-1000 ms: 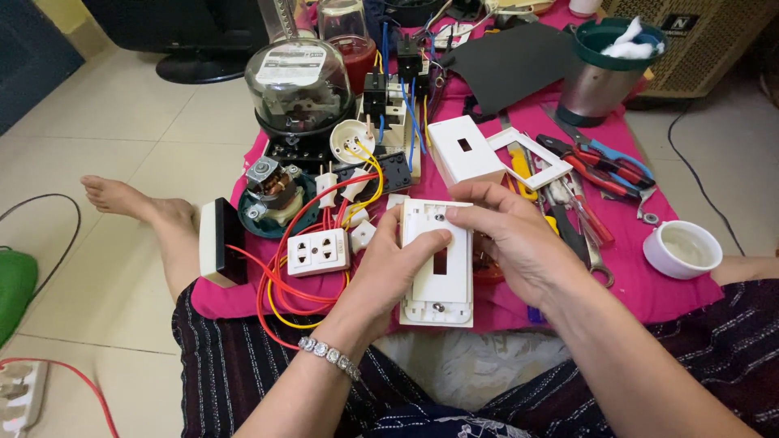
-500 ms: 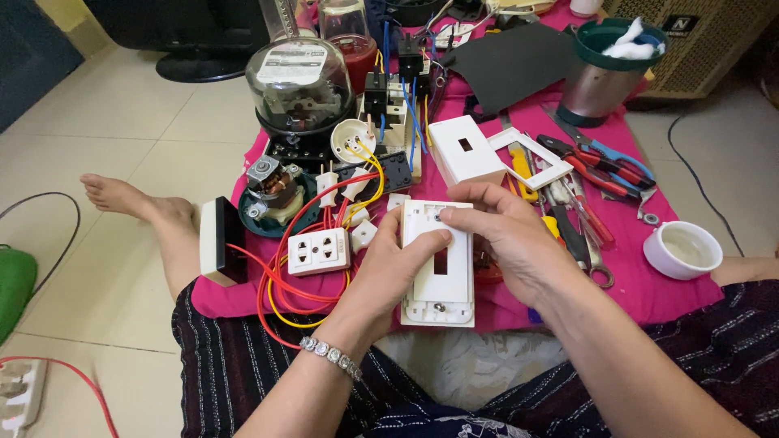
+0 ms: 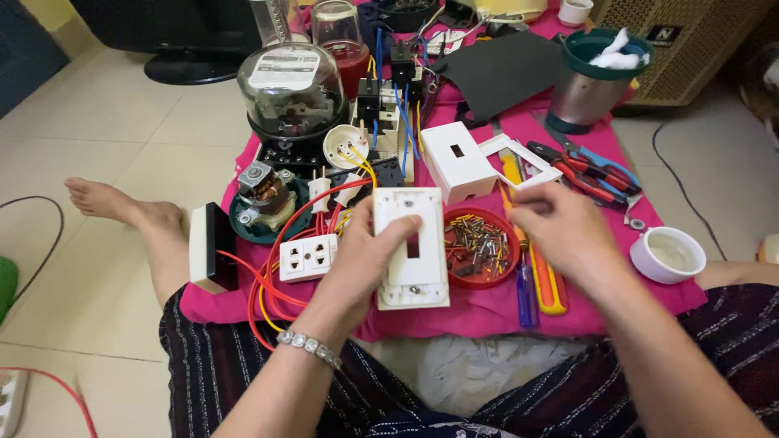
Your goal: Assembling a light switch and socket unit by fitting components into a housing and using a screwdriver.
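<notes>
1. Hands come first, nearest the camera: the left hand (image 3: 369, 255), with a beaded silver bracelet (image 3: 311, 347) on its wrist, clamps its fingers on the white rectangular plastic switch plate (image 3: 411, 247), thumb across the front face, holding it upright just above the pink cloth (image 3: 487, 312).
2. The right hand (image 3: 564, 231) hovers apart from the plate, to its right; the fingers curl loosely with the tips drawn together, and I cannot tell whether anything small sits between them.
3. The step in hand looks like fitting up the plate: it is steadied while the other hand is off it. The next move probably calls for a small part or a tool brought squarely to the face.
4. The plate is glossy white, with a narrow upright slot at its centre and a small dark mark, perhaps a screw hole, near its lower edge.
5. Just behind it lies a round red dish of mixed screws (image 3: 479, 246); beside that, a blue-handled screwdriver (image 3: 526, 292) and a yellow-handled screwdriver (image 3: 548, 284).
6. To the left sits a white double socket (image 3: 307, 257) among red and yellow wires (image 3: 272, 284).
7. Farther back stand a white plastic mounting box (image 3: 457, 160), red-handled pliers (image 3: 588, 172), a white ceramic cup (image 3: 667, 253) and a glass-domed electricity meter (image 3: 290, 85).
</notes>
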